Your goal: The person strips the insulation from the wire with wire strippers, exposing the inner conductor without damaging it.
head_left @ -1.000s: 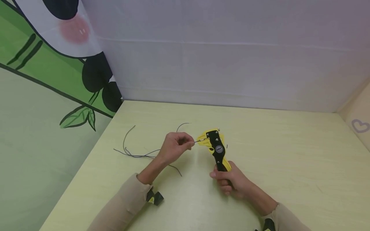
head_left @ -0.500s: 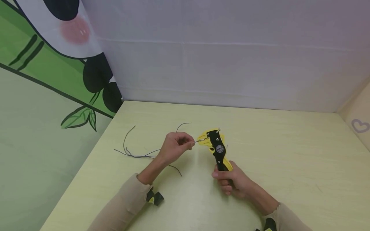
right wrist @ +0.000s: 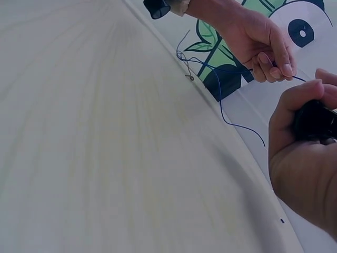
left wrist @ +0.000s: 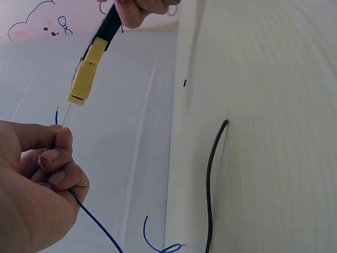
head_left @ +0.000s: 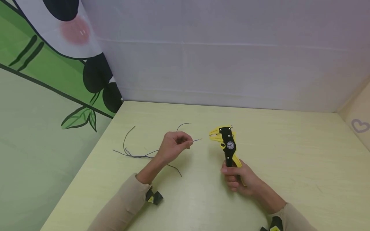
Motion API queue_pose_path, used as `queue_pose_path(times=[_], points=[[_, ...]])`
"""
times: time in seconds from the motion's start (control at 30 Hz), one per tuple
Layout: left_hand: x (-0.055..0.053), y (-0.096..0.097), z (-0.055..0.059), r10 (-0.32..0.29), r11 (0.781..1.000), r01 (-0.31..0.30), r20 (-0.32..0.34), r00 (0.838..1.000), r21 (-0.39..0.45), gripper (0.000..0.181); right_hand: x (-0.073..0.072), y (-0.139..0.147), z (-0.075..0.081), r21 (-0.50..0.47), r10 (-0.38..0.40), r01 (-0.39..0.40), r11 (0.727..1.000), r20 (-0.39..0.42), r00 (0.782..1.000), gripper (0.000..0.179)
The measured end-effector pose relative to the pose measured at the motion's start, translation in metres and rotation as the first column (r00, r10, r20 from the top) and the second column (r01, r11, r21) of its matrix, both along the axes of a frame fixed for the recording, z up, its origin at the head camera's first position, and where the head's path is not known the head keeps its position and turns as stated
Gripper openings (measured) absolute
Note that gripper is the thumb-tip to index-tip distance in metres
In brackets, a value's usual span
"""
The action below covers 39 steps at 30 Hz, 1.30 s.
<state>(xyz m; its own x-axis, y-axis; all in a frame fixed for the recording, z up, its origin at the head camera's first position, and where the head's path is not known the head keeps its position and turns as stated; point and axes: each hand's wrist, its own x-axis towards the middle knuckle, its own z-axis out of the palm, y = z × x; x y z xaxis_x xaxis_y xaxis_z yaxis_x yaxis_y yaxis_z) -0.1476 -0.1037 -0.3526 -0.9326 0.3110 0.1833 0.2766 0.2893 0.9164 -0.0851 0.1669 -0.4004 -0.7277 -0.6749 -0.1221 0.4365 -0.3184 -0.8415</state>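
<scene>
Between thumb and fingertips my left hand (head_left: 174, 146) pinches a blue wire (left wrist: 97, 224), whose bare copper tip points right, toward the tool. The rest of that wire trails down below the hand in the left wrist view. My right hand (head_left: 242, 176) grips the handles of a black and yellow wire stripper (head_left: 230, 145), its nose facing left. A short gap separates the stripper's nose from the wire tip. The right wrist view shows the black handle (right wrist: 311, 122) inside the curled fingers; the nose lies outside that view.
Several loose wires (head_left: 138, 156) lie tangled on the table (head_left: 289, 166), left of and beneath the left hand. A brown wire (left wrist: 209, 179) stands out in the left wrist view. One tiny blue scrap (left wrist: 185, 83) lies on the tabletop. A pale curtain (head_left: 231, 64) hangs behind.
My right hand has drawn the wire stripper to the right, off the wire's end, which now shows bare. The left hand has barely shifted and still holds the wire.
</scene>
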Motion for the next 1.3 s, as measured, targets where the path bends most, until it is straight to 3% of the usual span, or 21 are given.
queue_pose_path(times=[0.4, 1.0, 1.3], points=[[-0.003, -0.007, -0.003, 0.025, 1.0, -0.025, 0.002, 1.0, 0.012, 0.007, 0.001, 0.021, -0.004, -0.025, 0.021, -0.02, 0.999, 0.059, 0.998, 0.029], [-0.014, -0.01, -0.01, 0.038, 0.999, -0.038, 0.025, 0.999, 0.005, 0.009, -0.001, 0.045, -0.009, -0.091, 0.053, -0.045, 0.995, 0.082, 0.995, 0.035], [-0.021, -0.011, -0.018, 0.02, 1.0, -0.02, 0.012, 1.0, -0.005, 0.008, -0.005, 0.058, -0.012, -0.037, 0.037, -0.035, 0.999, 0.054, 0.998, 0.028]])
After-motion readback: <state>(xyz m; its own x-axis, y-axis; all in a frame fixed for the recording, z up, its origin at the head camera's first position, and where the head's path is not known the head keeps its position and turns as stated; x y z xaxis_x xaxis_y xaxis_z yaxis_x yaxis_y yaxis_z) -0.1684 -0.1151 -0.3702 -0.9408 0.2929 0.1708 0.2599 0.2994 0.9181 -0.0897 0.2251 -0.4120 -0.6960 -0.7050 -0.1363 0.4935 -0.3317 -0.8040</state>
